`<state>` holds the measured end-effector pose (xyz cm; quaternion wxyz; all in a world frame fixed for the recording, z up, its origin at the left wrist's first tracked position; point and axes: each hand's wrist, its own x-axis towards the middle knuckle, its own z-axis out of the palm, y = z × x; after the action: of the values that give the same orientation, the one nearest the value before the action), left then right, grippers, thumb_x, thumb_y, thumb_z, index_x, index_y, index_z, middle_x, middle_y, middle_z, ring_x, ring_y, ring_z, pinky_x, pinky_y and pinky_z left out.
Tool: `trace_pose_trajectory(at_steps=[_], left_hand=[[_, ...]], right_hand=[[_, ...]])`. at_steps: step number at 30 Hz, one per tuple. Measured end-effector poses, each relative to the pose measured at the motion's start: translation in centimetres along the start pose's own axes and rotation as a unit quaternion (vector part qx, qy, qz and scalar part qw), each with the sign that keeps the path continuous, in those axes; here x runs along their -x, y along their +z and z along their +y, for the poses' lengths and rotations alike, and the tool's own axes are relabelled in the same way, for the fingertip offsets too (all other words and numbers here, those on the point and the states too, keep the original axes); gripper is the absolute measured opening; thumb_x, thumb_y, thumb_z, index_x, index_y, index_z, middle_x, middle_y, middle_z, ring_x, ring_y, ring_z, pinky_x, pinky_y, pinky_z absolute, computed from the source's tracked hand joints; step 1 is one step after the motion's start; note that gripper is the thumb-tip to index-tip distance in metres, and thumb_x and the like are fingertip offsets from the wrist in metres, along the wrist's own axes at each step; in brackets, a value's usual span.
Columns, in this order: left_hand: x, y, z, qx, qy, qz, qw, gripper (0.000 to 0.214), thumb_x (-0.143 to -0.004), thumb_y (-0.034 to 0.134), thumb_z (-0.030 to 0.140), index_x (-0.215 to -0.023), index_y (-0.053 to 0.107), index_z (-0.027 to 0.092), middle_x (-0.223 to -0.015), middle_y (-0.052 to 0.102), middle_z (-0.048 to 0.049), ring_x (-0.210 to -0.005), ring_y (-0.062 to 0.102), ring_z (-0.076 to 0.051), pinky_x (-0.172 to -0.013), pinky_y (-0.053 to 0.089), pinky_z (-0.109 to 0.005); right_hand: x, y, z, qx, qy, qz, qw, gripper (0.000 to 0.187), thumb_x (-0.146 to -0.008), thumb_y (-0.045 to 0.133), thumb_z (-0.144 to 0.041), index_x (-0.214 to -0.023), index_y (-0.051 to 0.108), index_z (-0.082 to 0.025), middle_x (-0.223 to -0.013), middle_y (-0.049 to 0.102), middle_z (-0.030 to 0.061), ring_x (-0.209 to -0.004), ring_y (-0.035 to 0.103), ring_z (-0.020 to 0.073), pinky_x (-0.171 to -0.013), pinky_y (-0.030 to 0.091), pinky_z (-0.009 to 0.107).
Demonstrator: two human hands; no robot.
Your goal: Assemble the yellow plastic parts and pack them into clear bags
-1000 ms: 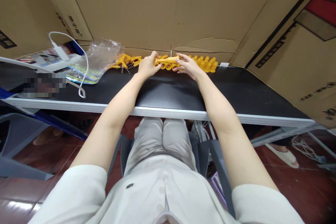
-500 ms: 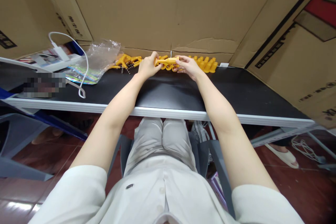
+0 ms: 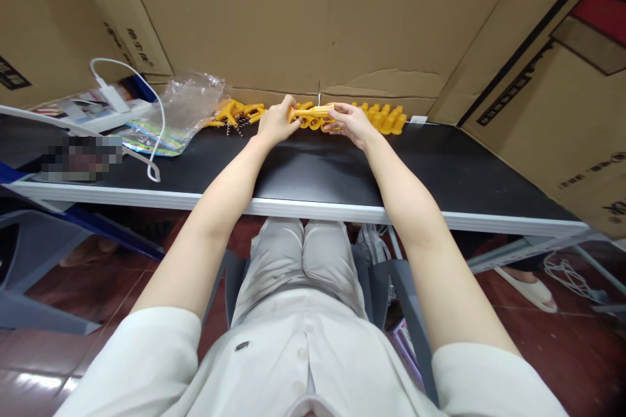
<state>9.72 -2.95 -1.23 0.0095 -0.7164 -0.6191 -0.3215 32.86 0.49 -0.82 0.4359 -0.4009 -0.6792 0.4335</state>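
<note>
A yellow ridged plastic piece lies sideways between my hands, just above the back of the black tabletop. My left hand is closed round its left end. The fingertips of my right hand pinch its right end. Beneath it, several yellow tubes show round open ends, partly covered by my hands. Beyond my right hand stand several yellow sleeves in rows, upright. To the left of my left hand lie several yellow branched handles with metal spirals among them.
A clear plastic bag rests on the left of the black tabletop. Beside it are a white cable and a white adapter. Cardboard walls enclose the back and sides. A grey metal edge runs along the front.
Almost nothing differs. Both hands keep the yellow piece in about the same place, and the view has shifted very slightly.
</note>
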Motion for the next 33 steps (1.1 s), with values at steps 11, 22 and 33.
trace_pose_trajectory(at_steps=[11,22,33], left_hand=[[-1.0,0.8,-3.1,0.048,-0.005,0.013,0.999,0.099,-0.090,0.078,0.035,-0.174,0.026,0.032,-0.141,0.069,-0.0140,-0.143,0.063,-0.040,-0.119,0.050,-0.052],[-0.9,1.5,-3.8,0.008,-0.041,-0.180,0.983,0.078,-0.101,0.057,0.024,-0.176,0.035,0.014,-0.175,0.048,-0.0156,-0.162,0.048,-0.027,-0.135,0.033,-0.033],[-0.3,1.7,-2.6,0.028,-0.071,-0.191,0.979,0.079,-0.105,0.051,0.031,-0.178,0.028,0.015,-0.181,0.037,-0.0132,-0.168,0.037,-0.024,-0.137,0.026,-0.029]], right_hand=[[-2.9,-0.6,2.5,-0.075,-0.070,0.103,0.989,0.063,-0.080,0.091,-0.069,-0.119,0.063,-0.027,-0.121,0.078,0.0074,-0.107,0.082,0.0247,-0.100,0.067,0.047],[-3.8,-1.7,1.6,0.002,-0.112,0.264,0.958,0.052,-0.093,0.076,-0.068,-0.124,0.069,-0.027,-0.132,0.072,0.0112,-0.117,0.079,0.0292,-0.108,0.064,0.056],[-4.8,-2.0,2.8,0.205,-0.117,0.250,0.939,0.061,-0.102,0.062,-0.066,-0.147,0.065,-0.025,-0.144,0.065,0.0182,-0.119,0.077,0.0328,-0.104,0.065,0.055]])
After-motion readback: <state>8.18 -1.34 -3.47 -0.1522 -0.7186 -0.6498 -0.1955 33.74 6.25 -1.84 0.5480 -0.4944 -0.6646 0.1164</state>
